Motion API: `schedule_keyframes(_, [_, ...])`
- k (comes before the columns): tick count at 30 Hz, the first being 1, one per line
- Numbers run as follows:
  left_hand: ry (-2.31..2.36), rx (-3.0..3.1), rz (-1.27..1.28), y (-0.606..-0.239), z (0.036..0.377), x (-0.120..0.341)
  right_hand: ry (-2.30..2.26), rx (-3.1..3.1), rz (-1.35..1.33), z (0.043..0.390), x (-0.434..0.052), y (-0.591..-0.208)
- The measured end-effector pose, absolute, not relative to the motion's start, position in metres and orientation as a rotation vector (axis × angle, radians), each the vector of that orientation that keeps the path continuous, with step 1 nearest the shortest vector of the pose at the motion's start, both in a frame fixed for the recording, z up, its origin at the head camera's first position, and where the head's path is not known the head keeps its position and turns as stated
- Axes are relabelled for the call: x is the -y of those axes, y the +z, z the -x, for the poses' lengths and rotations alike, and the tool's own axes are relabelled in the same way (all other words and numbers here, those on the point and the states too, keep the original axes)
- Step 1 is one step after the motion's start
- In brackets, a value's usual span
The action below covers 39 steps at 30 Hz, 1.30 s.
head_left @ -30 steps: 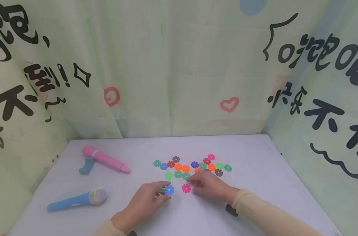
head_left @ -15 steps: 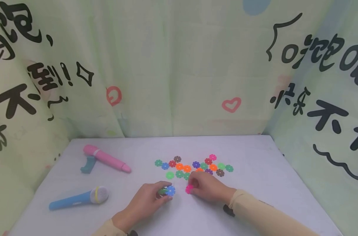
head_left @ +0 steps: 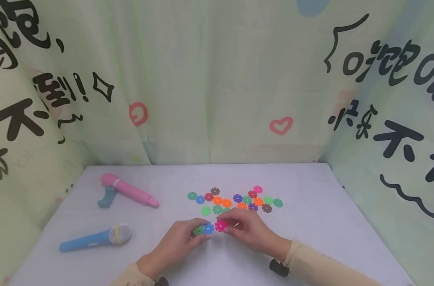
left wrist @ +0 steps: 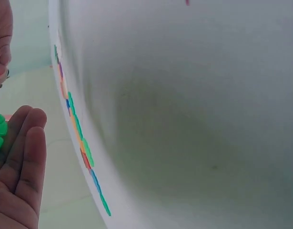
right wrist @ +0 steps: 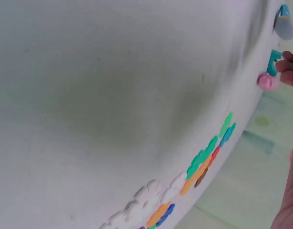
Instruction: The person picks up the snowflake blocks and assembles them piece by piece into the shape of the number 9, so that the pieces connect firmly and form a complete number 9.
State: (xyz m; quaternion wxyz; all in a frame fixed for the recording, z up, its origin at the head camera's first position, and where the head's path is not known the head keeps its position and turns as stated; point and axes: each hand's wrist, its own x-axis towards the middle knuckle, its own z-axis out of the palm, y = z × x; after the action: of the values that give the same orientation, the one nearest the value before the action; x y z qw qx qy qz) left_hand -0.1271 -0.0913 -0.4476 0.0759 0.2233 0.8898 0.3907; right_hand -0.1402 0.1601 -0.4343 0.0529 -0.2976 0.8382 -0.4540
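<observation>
- left hand (head_left: 182, 242): pinches joined green disc (head_left: 198, 230) and blue disc (head_left: 208, 228), a short pair with its long axis running left-right.
- right hand (head_left: 250, 229): pinches pink disc (head_left: 220, 225), face up toward the camera, just right of the blue one; contact unclear.
- progress: two joined, pink not yet seated; loose discs (head_left: 234, 200) beyond both grips on the table (head_left: 309, 222).

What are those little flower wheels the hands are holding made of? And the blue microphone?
The pink flower disc in the right hand and the blue and green discs in the left hand look like thin, hard plastic: bright flat colours, crisp notched edges. The blue microphone looks like smooth plastic too; its pale head's material is unclear.
</observation>
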Motion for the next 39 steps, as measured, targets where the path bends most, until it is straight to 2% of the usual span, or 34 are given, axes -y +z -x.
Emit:
schedule_keyframes(19, [1.237, -2.518, -0.708, -0.440, 0.127, 0.091, -1.428, -2.590, 1.203, 0.130, -0.153, -0.434])
schedule_keyframes(32, [1.301, -2.481, -0.742, -0.438, 0.128, 0.094, -1.557, -2.610, 1.265, 0.128, -0.148, -0.438])
schedule_keyframes(39, [1.255, -2.487, -0.679, -0.439, 0.129, 0.099, -1.378, -2.622, 1.294, 0.126, -0.148, -0.435])
